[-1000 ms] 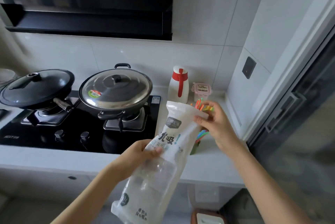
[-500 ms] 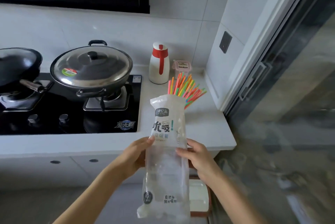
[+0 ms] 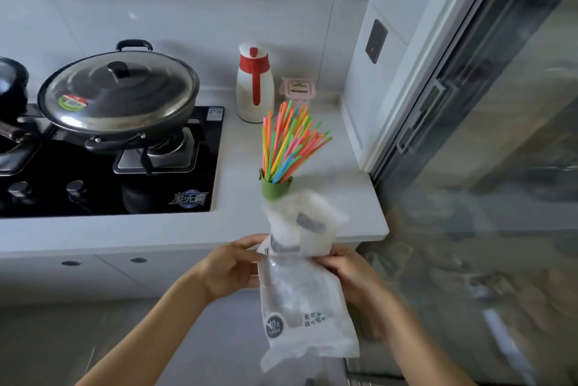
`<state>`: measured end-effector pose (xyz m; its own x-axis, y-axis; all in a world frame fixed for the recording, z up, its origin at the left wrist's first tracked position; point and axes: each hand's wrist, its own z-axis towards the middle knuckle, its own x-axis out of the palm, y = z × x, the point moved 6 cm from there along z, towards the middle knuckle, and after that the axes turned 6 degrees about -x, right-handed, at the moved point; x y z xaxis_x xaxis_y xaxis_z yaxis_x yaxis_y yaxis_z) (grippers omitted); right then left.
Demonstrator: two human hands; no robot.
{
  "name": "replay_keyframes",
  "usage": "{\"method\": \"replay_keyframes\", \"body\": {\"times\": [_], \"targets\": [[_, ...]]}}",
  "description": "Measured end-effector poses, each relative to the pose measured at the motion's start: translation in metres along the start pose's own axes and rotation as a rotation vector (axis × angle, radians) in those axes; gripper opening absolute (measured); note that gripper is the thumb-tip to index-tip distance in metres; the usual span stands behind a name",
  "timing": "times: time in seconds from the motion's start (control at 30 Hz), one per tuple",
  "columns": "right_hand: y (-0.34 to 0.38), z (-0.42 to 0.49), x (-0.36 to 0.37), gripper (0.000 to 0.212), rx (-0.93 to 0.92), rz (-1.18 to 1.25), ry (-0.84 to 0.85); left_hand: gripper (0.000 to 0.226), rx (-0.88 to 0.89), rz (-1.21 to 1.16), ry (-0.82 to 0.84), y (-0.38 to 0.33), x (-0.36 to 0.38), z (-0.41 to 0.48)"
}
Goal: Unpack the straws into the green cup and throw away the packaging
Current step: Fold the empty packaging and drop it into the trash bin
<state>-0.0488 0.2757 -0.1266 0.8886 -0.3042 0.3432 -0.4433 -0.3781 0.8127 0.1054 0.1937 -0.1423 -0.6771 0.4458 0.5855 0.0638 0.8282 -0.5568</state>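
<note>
Closest to you, below the counter's edge, both hands hold the packaging (image 3: 300,301). Your left hand (image 3: 231,270) pinches its left side and your right hand (image 3: 350,273) grips the right, fingers curled on the plastic. The bag looks empty, and its blurred top is buckling over. Just beyond, the green cup (image 3: 275,190) stands on the counter (image 3: 244,198) with the straws (image 3: 291,141) fanned out of it, so unpacking looks done and disposal is the step in hand. Next, crumple the bag small and find a bin; none is visible. Farther back sit a white-and-red flask (image 3: 255,85) and a pink box (image 3: 297,90). Half a second ago the bag stood straight and hid the cup; a second ago your right hand was up at the bag's mouth.
</note>
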Motion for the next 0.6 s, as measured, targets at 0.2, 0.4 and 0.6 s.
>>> {"method": "replay_keyframes", "body": {"times": [0.2, 0.4, 0.6], "targets": [[-0.002, 0.006, -0.053, 0.042, 0.095, -0.037, -0.002, 0.028, -0.064, 0.083, 0.039, 0.012, 0.026, 0.025], [-0.027, 0.003, -0.085, 0.038, 0.172, -0.216, 0.058, 0.012, -0.1, 0.617, -0.083, 0.045, 0.03, 0.053], [-0.094, 0.007, -0.122, 0.04, 0.27, -0.324, 0.111, 0.031, -0.021, 1.114, -0.256, 0.093, 0.005, 0.095]]}}
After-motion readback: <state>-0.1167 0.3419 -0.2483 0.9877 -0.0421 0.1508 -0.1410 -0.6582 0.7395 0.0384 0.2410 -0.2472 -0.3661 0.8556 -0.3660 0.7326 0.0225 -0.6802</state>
